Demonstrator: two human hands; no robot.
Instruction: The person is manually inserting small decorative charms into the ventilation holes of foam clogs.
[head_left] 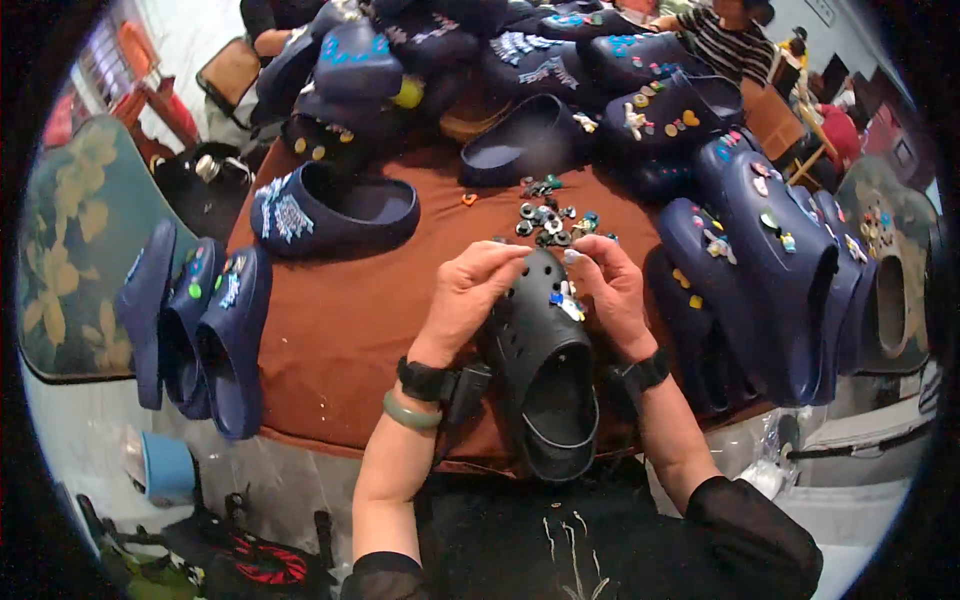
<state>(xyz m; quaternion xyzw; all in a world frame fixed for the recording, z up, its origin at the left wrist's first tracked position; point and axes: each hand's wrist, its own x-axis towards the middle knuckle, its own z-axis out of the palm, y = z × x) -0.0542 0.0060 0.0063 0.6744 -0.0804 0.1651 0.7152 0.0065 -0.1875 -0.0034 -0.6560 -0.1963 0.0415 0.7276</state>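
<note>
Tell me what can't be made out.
Head view: whatever the left hand or right hand may pinch, hidden by their grip.
Head view: underside of the black clog, hidden by its upper.
Head view: shapes in the small-parts pile, too small.
Head view: farthest clogs, cut off by upper edge.

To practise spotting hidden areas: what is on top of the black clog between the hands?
The black clog carries a small, mostly white charm near open holes. The left hand covers part of the clog's edge, hiding anything there.

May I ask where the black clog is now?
In the head view, the black clog is just right of centre at the table's near edge, between left hand and right hand.
</note>
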